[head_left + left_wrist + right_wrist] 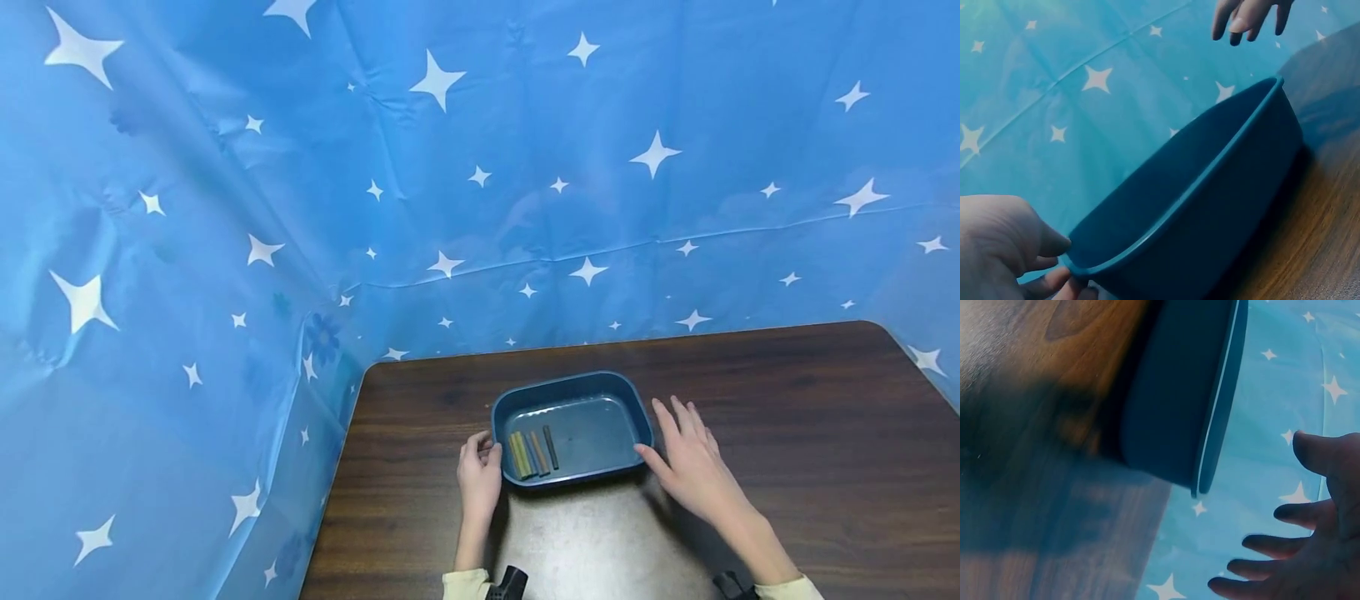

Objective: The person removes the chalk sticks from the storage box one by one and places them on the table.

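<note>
A dark blue rectangular plastic bin with rounded corners sits on the table. Several short, thin sticks in yellow, blue, orange and dark tones lie side by side at its left end. My left hand pinches the rim at the left corner, thumb on top and fingers outside, as the left wrist view shows of this hand. Beyond the right end of the bin, my right hand has its fingers spread. In the right wrist view those fingers stand apart from the bin's wall.
The dark wood table extends on both sides of the bin. A blue sheet with white stars hangs behind the table and along its left side. Dark wrist devices sit beside pale sleeves.
</note>
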Tool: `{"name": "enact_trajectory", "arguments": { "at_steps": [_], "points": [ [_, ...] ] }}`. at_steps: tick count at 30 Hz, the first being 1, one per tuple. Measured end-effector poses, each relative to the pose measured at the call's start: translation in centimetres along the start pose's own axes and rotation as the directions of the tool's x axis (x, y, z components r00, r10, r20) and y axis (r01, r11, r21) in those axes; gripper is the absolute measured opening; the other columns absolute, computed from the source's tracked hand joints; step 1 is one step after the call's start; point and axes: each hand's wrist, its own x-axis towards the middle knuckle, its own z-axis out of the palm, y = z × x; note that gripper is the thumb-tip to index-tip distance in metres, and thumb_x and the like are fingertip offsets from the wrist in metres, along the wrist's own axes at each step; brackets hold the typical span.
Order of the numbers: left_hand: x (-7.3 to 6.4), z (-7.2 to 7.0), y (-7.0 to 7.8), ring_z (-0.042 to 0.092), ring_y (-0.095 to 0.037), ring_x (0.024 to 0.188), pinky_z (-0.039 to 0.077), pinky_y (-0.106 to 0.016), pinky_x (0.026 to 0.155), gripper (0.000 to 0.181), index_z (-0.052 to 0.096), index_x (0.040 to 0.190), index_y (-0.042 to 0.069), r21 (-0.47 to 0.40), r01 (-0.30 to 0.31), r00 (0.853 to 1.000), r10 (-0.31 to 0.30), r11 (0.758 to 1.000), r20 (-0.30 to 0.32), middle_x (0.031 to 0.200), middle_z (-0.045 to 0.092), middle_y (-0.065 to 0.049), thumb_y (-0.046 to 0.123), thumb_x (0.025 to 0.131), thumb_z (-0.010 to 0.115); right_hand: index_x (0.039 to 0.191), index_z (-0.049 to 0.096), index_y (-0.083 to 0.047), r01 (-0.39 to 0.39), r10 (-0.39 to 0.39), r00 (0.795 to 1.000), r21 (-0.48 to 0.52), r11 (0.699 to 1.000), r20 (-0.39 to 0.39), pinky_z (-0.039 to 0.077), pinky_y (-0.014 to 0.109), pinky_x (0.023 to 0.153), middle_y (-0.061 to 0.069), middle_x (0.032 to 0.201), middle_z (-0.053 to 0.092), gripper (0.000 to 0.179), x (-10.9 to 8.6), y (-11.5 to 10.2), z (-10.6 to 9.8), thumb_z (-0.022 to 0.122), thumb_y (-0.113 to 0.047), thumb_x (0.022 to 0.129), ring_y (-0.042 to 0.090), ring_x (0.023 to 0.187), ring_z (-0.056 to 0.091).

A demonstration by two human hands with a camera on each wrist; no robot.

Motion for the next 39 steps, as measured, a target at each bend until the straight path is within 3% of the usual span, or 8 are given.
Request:
{"name": "enact_trajectory", "arguments": {
  "at_steps": [3, 6, 10, 16, 21, 31, 39],
  "points": [
    [0.3, -0.2, -0.4, 0.063, -0.025, 0.079, 0.052, -0.039, 0.071, 0.028, 0.06, 0.113, -0.004, -0.018, 0.053, 0.998, -0.052, 0.998, 0.041, 0.093, 0.059, -0.013, 0.0, 0.086, 0.063, 0.143, 0.032, 0.005, 0.03, -0.03, 0.999, 0.0, 1.0, -0.011, 0.025, 0.071, 0.097, 0.034, 0.141, 0.032, 0.067, 0.4, -0.5, 0.6, 0.059, -0.034, 0.094, 0.054, 0.131, 0.024],
    [0.4, -0.2, -0.7, 0.059, -0.021, 0.072, 0.052, -0.034, 0.059, 0.031, 0.058, 0.116, -0.004, -0.093, 0.125, 0.988, -0.116, 0.988, 0.097, 0.092, 0.056, -0.012, -0.003, 0.085, 0.061, 0.14, 0.037, 0.005, 0.048, -0.048, 0.999, 0.0, 0.999, -0.013, 0.028, 0.069, 0.097, 0.032, 0.137, 0.039, 0.063, 0.7, -0.9, 1.0, 0.06, -0.031, 0.094, 0.051, 0.13, 0.027],
    [0.7, -0.2, -0.8, 0.052, -0.015, 0.066, 0.05, -0.027, 0.048, 0.034, 0.055, 0.121, -0.004, -0.225, 0.222, 0.967, -0.185, 0.949, 0.177, 0.093, 0.051, -0.011, -0.004, 0.087, 0.059, 0.138, 0.04, 0.005, 0.063, -0.063, 0.998, -0.002, 0.998, -0.02, 0.03, 0.068, 0.096, 0.031, 0.135, 0.043, 0.06, 1.1, -1.3, 1.3, 0.059, -0.032, 0.094, 0.05, 0.129, 0.03],
    [1.0, -0.6, -1.2, 0.052, -0.014, 0.059, 0.049, -0.023, 0.046, 0.038, 0.05, 0.126, -0.003, -0.314, 0.307, 0.937, -0.227, 0.898, 0.267, 0.092, 0.049, -0.009, -0.003, 0.089, 0.057, 0.137, 0.041, 0.006, 0.096, -0.095, 0.995, 0.018, 0.995, -0.027, 0.035, 0.064, 0.096, 0.03, 0.131, 0.046, 0.058, 1.8, -2.3, 2.1, 0.061, -0.028, 0.094, 0.048, 0.125, 0.037],
    [1.1, -0.7, -1.2, 0.056, -0.018, 0.062, 0.051, -0.025, 0.047, 0.039, 0.049, 0.128, 0.0, -0.33, 0.338, 0.923, -0.242, 0.882, 0.299, 0.092, 0.048, -0.008, -0.003, 0.089, 0.054, 0.136, 0.043, 0.005, 0.108, -0.107, 0.994, 0.044, 0.993, -0.027, 0.042, 0.058, 0.092, 0.027, 0.129, 0.049, 0.056, 2.7, -3.2, 3.2, 0.062, -0.026, 0.093, 0.043, 0.119, 0.046],
    [1.0, -0.6, -0.9, 0.057, -0.022, 0.063, 0.052, -0.028, 0.047, 0.04, 0.051, 0.127, 0.002, -0.313, 0.35, 0.919, -0.258, 0.883, 0.299, 0.089, 0.046, -0.006, -0.004, 0.088, 0.055, 0.126, 0.052, 0.007, 0.102, -0.095, 0.994, 0.127, 0.987, -0.058, 0.052, 0.05, 0.078, 0.025, 0.115, 0.059, 0.047, 4.6, -4.3, 6.0, 0.067, -0.019, 0.089, 0.035, 0.098, 0.061],
    [0.9, -1.1, -0.7, 0.056, -0.022, 0.065, 0.052, -0.028, 0.046, 0.04, 0.052, 0.126, 0.002, -0.322, 0.35, 0.922, -0.262, 0.88, 0.285, 0.089, 0.046, -0.006, -0.004, 0.087, 0.056, 0.125, 0.051, 0.01, 0.019, -0.024, 0.999, 0.19, 0.982, 0.025, 0.049, 0.053, 0.082, 0.027, 0.115, 0.059, 0.047, 5.7, -4.9, 8.3, 0.066, -0.017, 0.089, 0.041, 0.104, 0.058]
  ]
}}
